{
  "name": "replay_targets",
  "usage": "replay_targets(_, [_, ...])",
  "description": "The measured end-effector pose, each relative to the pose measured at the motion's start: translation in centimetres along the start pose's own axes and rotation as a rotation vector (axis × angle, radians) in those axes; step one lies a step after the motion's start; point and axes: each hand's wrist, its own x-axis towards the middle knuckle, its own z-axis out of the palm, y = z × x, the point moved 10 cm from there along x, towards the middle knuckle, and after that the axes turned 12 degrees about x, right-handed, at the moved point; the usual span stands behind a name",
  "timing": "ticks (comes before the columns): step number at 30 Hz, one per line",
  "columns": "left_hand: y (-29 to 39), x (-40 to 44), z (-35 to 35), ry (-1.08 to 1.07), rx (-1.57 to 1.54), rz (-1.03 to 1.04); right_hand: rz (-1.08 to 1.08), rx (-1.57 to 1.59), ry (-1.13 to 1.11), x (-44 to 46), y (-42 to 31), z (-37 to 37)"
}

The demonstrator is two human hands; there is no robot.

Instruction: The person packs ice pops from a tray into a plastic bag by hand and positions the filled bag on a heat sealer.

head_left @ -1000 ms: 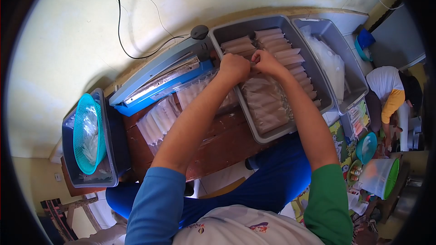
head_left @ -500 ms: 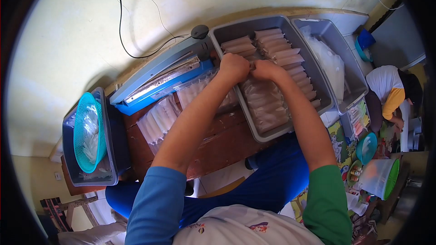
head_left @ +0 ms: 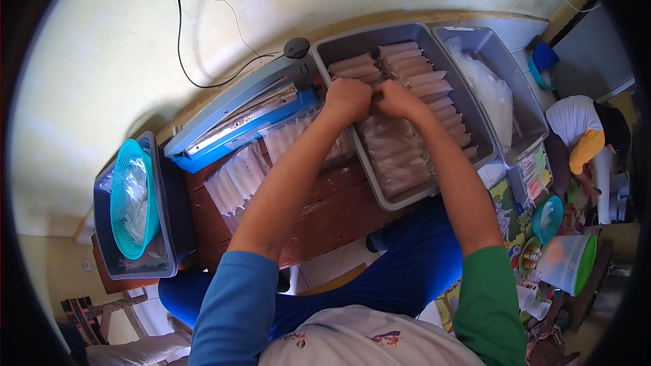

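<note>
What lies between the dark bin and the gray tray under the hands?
In the head view: a blue device, and bags of pale tubes partly behind the left forearm.

Your 2 arms [head_left: 288, 186] reach from near to far, angled inward; your left hand [head_left: 348, 100] and your right hand [head_left: 399, 99], both curled, sit just beside each other.

Turquoise basket [head_left: 120, 193]; black cable [head_left: 205, 87]; green-lidded tub [head_left: 560, 263]
</note>
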Motion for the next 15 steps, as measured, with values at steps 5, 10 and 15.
replay_targets(5, [-1.3, -2.2, -3.1, 0.363, -0.356, -0.041, -0.054, 0.185, 0.267, -3.9, -3.4, -5.6])
replay_targets(10, [-2.4, -6.3, -4.7, 0.734, -0.757, 0.024, -0.178, 0.333, 0.385, -7.6, -6.7, -8.2])
replay_targets(15, [-4.3, -14.0, -7.6, 1.029, -0.827, -0.025, -0.349, 0.587, 0.391, -10.0, -10.8, -7.3])
